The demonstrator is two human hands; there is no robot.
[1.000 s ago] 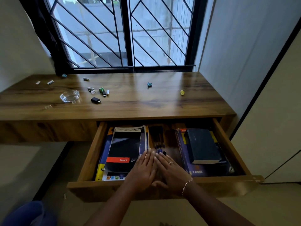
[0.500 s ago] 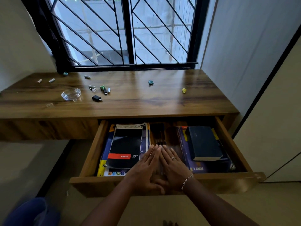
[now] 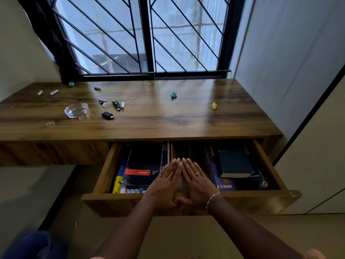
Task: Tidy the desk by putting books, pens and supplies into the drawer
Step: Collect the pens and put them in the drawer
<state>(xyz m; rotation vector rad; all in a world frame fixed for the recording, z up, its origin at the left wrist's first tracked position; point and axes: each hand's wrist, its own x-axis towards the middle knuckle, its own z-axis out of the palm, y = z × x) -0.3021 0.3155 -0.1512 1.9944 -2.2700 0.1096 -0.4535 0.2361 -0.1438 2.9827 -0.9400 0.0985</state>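
Wooden table (image 3: 168, 118) below a barred window (image 3: 145, 34) spans mid-frame; its drawer (image 3: 242, 200) stands pulled out at lower centre.

Contents: a spiral pad (image 3: 143, 165) on the drawer's left side and a dark book (image 3: 235, 163) stacked on a larger one on its right. Left hand (image 3: 164, 186) and right hand (image 3: 197, 182) lie flat over the drawer's middle, fingers (image 3: 173, 165) straight and tips touching. They grip nothing visible, and whatever is beneath the palms is hidden.

Hazards, as judged:
- The stacked book may catch the table's front edge when the drawer goes in.
- Hands inside the rim risk pinching.
- Small loose bits (image 3: 117, 105) beside a glass dish (image 3: 76, 110), upper left, remain outside the drawer.

Clearance: a wall panel (image 3: 317, 165) stands close to the drawer's right corner. Open floor lies at lower left.
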